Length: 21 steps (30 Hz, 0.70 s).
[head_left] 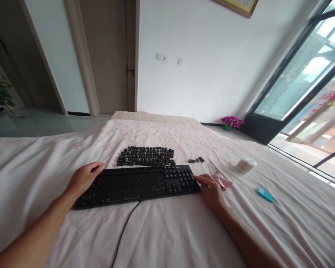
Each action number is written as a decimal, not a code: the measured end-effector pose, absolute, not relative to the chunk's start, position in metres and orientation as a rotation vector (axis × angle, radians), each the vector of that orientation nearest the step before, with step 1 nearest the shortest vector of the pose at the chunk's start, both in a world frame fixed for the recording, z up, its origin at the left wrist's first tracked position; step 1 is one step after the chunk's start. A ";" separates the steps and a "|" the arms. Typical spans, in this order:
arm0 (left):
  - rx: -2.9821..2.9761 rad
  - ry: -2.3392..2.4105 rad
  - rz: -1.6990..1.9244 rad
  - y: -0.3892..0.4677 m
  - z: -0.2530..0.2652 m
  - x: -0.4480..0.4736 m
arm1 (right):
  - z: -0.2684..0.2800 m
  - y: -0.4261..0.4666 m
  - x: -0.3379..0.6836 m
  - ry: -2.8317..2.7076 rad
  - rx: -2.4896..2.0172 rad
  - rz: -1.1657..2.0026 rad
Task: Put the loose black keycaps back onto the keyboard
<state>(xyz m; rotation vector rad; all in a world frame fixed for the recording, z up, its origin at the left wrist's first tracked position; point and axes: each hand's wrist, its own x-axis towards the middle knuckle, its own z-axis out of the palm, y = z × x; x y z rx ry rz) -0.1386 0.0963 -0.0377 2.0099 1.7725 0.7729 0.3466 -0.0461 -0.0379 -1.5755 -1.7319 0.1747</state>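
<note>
A black computer keyboard (123, 186) lies on the cloth before me, tilted slightly in view. Its main section has bare key sockets, while the number pad keys (181, 175) are in place. My left hand (85, 178) grips the keyboard's left end, fingers reaching over the far edge. At the right end, my right hand (211, 189) holds the side edge between thumb and fingers. Just beyond the keyboard, loose black keycaps (147, 155) are laid out in rows. A few more keycaps (195, 160) lie apart to the right.
A pink cloth (222, 181) lies beside my right hand. Farther right are a clear tub of cotton swabs (246, 164) and a teal-handled tool (265, 194). The keyboard's cable (125, 227) runs toward me over the pale floral bedsheet (167, 238).
</note>
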 end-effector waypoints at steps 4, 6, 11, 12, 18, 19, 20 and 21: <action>2.022 1.757 0.795 0.097 -0.037 -0.138 | -0.040 -0.042 0.350 -1.677 -1.681 0.200; 2.020 1.754 0.799 0.098 -0.039 -0.138 | -0.039 -0.042 0.350 -1.720 -1.697 0.186; 1.966 1.787 0.908 0.096 -0.041 -0.141 | -0.040 -0.041 0.352 -1.785 -1.701 0.165; 1.940 1.834 0.965 0.093 -0.037 -0.141 | -0.041 -0.040 0.353 -1.796 -1.704 0.169; 2.419 1.606 1.149 0.037 0.024 -0.088 | -0.045 -0.038 0.356 -1.827 -1.728 0.150; 2.580 1.380 1.093 0.025 0.033 -0.073 | -0.046 -0.038 0.356 -1.824 -1.734 0.145; 2.675 1.216 1.106 0.013 0.039 -0.058 | -0.046 -0.037 0.356 -1.822 -1.739 0.142; 2.715 1.136 1.178 0.003 0.043 -0.046 | -0.047 -0.037 0.357 -1.818 -1.744 0.141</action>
